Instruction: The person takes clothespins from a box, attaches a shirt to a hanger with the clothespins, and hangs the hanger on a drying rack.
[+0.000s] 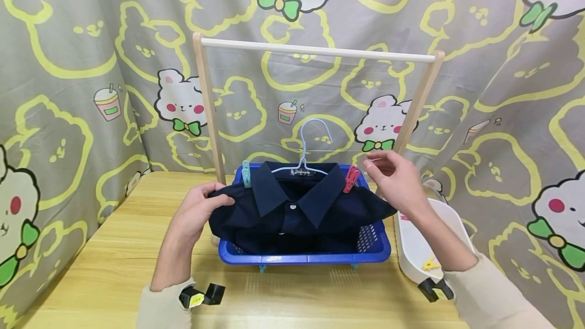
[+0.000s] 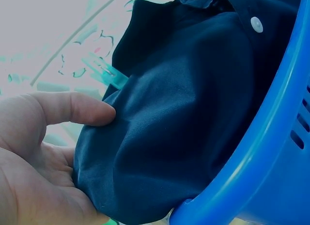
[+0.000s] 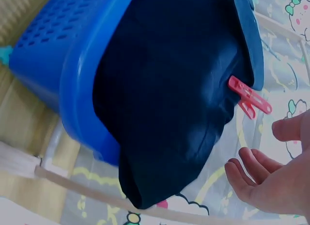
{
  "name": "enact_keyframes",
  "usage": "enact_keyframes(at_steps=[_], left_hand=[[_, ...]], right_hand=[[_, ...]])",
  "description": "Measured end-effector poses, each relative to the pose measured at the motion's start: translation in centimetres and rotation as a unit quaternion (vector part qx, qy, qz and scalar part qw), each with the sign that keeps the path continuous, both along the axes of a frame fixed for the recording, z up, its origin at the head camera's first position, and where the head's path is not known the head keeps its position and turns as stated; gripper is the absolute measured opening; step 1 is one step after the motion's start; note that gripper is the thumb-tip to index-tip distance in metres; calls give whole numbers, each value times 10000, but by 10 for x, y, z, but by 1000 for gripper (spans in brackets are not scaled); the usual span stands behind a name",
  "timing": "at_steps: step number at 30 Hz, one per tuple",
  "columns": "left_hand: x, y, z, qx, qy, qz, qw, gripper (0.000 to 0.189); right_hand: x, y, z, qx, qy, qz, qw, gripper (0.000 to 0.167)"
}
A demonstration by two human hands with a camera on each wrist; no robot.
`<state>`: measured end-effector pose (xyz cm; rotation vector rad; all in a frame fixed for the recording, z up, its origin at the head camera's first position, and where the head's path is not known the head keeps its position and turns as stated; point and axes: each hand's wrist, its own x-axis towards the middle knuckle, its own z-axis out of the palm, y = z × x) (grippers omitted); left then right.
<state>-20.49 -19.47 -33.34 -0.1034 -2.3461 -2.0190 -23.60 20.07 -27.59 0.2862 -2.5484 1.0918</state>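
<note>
A dark navy collared shirt lies over the blue basket, with a light blue hanger inside its neck, hook upward. A teal clothespin clips the shirt by the collar on the left, a red clothespin on the right. My left hand pinches the left shoulder of the shirt, thumb on top; its other fingers are mostly hidden under the cloth in the left wrist view. Beside the red clothespin, my right hand stands apart from it, fingers loosely bent and holding nothing.
Behind the basket stands a wooden rack with a white rail across two posts. At the right, a white tray holds a yellow clothespin. A patterned curtain surrounds the wooden table.
</note>
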Motion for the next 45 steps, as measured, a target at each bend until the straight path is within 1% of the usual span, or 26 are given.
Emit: enact_keyframes(at_steps=[8,15,17,21,26,29,32,36,40,45], left_hand=[[-1,1,0,6,2,-19,10000,8],[-1,0,1,14,29,-15,10000,7],[-2,0,0,0,31,-8,10000,8],[-2,0,-1,-26,27,9,10000,7],[-2,0,-1,-36,38,15,10000,7],[-1,0,-1,-42,20,24,10000,8],[-1,0,0,-47,2,28,10000,8],[-1,0,0,-30,12,10,10000,9],[-1,0,0,-28,20,14,10000,9],[-1,0,-1,-56,-1,44,10000,9]], right_hand=[[-6,17,12,179,347,-503,9980,45],[-14,31,22,-39,474,-818,9955,46],[-15,35,24,-124,455,-922,9946,47],[-19,43,26,-260,275,-1109,9931,52],[-26,51,27,-379,20,-1485,9882,58],[-30,54,26,-475,-47,-1603,9859,60],[-33,56,26,-545,-100,-1603,9855,63],[-37,58,27,-524,-267,-1440,9878,71],[-41,60,27,-566,-530,-1113,9908,75],[-43,64,26,-782,-882,-682,9907,80]])
